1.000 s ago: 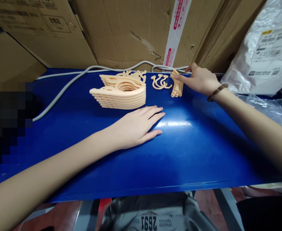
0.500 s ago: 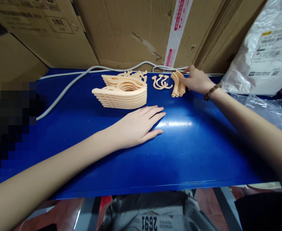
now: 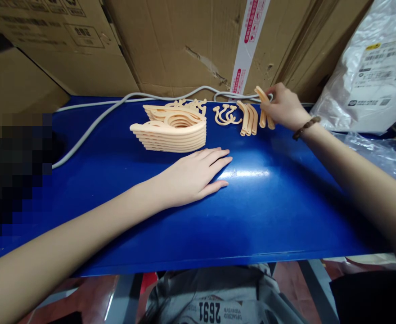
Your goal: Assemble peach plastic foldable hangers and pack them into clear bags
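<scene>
Left hand: your left hand (image 3: 193,176) lies flat on the blue desk (image 3: 198,234), fingers slightly spread.
Right hand: your right hand (image 3: 284,108) pinches curved strips (image 3: 263,100).
Loose strips: more curved pieces (image 3: 248,119) lie beside small hooks (image 3: 225,115), right of stacked hanger parts (image 3: 171,135).

head: worn on head | faces forward and down | single view

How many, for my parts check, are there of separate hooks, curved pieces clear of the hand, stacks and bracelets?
Separate hooks: 3
Curved pieces clear of the right hand: 3
Stack: 1
Bracelet: 1
Total: 8
Held pieces overlap, so are left out.
</scene>
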The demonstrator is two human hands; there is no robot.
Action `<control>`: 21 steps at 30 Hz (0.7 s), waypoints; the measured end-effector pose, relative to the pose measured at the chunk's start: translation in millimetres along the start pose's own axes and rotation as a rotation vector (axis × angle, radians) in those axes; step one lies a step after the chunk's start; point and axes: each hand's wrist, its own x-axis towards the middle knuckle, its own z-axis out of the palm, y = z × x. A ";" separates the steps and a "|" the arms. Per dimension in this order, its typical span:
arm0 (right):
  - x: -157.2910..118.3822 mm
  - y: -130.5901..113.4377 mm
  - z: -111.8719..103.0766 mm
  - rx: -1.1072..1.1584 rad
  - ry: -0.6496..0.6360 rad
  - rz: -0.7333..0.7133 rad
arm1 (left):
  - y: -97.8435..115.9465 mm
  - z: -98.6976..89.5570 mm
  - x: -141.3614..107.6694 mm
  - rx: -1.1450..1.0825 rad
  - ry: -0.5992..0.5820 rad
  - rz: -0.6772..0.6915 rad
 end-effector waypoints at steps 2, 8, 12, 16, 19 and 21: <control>-7.9 -2.5 -9.5 0.016 0.018 -0.022 | -0.5 0.8 -0.1 0.001 0.002 0.001; -63.4 -4.7 -29.9 0.139 -0.176 -0.264 | 3.0 -4.3 -0.2 0.038 0.084 0.032; -104.7 -3.5 -29.1 0.172 -0.474 -0.567 | 9.4 -14.3 -0.1 0.077 0.265 0.045; -129.8 -6.2 -18.9 0.090 -0.570 -0.758 | 11.5 -16.8 -0.8 0.076 0.339 0.088; -139.7 -9.1 -12.6 0.071 -0.527 -0.881 | 9.8 -14.6 -2.2 0.073 0.310 0.099; -143.0 -10.0 -11.0 0.078 -0.522 -0.912 | 8.6 -13.5 -3.2 0.062 0.288 0.099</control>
